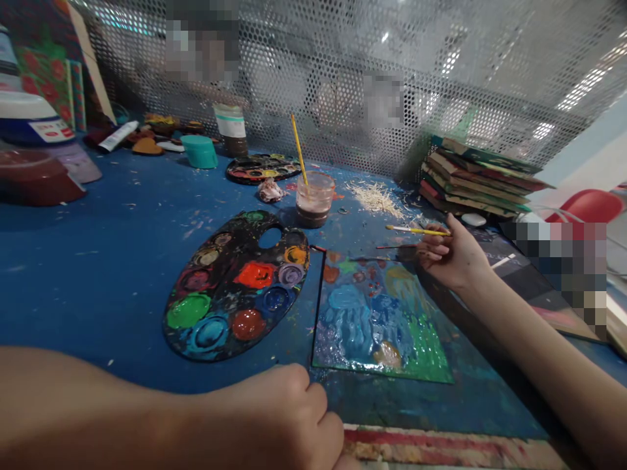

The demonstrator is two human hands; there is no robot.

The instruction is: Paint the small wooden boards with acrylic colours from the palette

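My right hand (448,254) is closed around a paintbrush (416,231) with a yellow handle, its bristles pointing left above the far right corner of a painting (365,320). Under that hand, thin dark brush-like shapes (392,247) show; I cannot tell whether they are held. The painting is wet and glossy, with blue, green and reddish patches. My left hand (298,418) is curled into a fist by the table's near edge, in front of the painting; its inner side is hidden. Left of the painting lies a black palette (228,238) with several paint colours.
A cup of murky water (315,202) holds a yellow brush (298,150). Nearby are a crumpled tissue (271,190), a second palette (262,168), pale shavings (377,199) and stacked boards (480,176). Paint tubs (34,124) stand left. A perforated metal screen (313,72) backs the blue table (122,261).
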